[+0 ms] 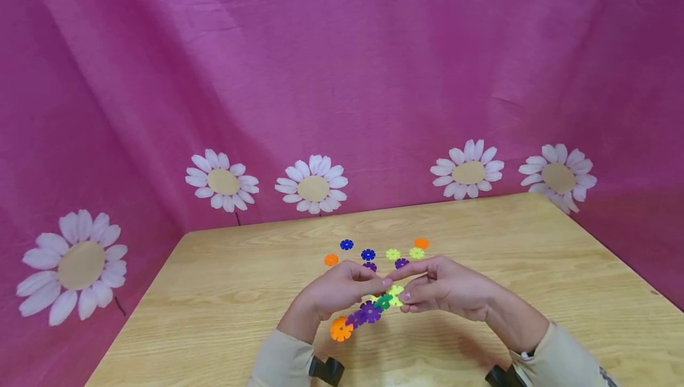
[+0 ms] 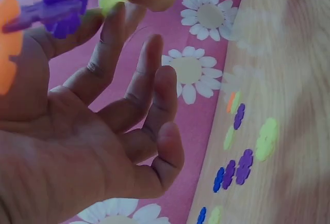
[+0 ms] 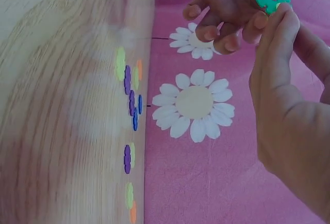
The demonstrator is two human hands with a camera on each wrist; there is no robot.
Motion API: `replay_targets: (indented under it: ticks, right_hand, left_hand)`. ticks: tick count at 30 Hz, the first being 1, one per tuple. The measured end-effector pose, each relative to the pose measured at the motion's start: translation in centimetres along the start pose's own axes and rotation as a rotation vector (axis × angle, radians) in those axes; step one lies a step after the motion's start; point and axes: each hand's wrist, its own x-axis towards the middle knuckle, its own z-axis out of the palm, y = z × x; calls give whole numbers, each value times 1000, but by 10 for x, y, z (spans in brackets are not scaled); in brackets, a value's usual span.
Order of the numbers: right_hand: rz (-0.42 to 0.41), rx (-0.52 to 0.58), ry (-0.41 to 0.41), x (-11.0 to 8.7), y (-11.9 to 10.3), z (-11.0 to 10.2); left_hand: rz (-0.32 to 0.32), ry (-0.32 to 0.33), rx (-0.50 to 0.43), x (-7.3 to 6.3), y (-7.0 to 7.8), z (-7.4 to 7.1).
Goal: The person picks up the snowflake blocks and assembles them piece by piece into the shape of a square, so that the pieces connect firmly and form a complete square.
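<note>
From my remote seat I centre the dial on the chain of toothed discs point(image 1: 374, 314) in the head view, with 12 o'clock toward the far edge of the wooden table point(image 1: 224, 292). The chain is up off the tabletop, at both sets of fingertips. It slants from 8 to 2 o'clock: the orange end disc point(image 1: 336, 330), two purple discs point(image 2: 63, 15), the green disc point(image 1: 383, 304) and the yellow end disc point(image 1: 397, 293).

The left hand point(image 1: 339, 287), on my 10 o'clock side, pinches the yellow end disc between thumb and index finger; in its wrist view I see the other three fingers loosely bent, apart from the chain. The right hand point(image 1: 451, 289), toward 3 o'clock, grips that same disc, its index finger stretched to the left fingertips.

Loose discs lie beyond. Near 11 o'clock I find a loose orange disc point(image 1: 328, 259) and a far blue disc point(image 1: 343, 244); at 12, a nearer blue disc point(image 1: 364, 254); around 1, a pair of loose yellow discs point(image 1: 389, 254) and a far orange disc point(image 1: 421, 243). A pink cloth point(image 1: 369, 90) with white daisies hangs behind the table.
</note>
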Motion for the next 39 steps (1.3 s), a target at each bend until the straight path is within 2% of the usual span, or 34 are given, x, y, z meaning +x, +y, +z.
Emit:
replay_targets:
  ticks: [3, 7, 16, 21, 24, 27, 32, 35, 39]
  right_hand:
    - [13, 9, -25, 4, -1, 3]
    - [21, 19, -40, 7, -3, 6]
    - [72, 26, 15, 10, 3, 6]
    - [80, -65, 66, 9, 9, -7]
    - [113, -205, 147, 13, 8, -15]
    - [160, -390, 246, 22, 8, -19]
    - [191, -704, 381, 35, 14, -20]
    - [186, -913, 431, 42, 15, -18]
    - [151, -1161, 453, 51, 15, -18]
  left_hand:
    - [20, -32, -11, -1, -2, 2]
    - [29, -37, -13, -3, -3, 3]
    - [28, 36, 5, -5, -9, 1]
    - [0, 74, 7, -3, -13, -1]
    - [-4, 94, 27, -1, -10, -3]
    - [-14, 108, 38, 0, -6, -3]
    - [-41, 120, 33, -1, -1, -2]
    - [-41, 126, 36, -2, 0, -2]
    - [-29, 144, 38, -3, 0, -3]
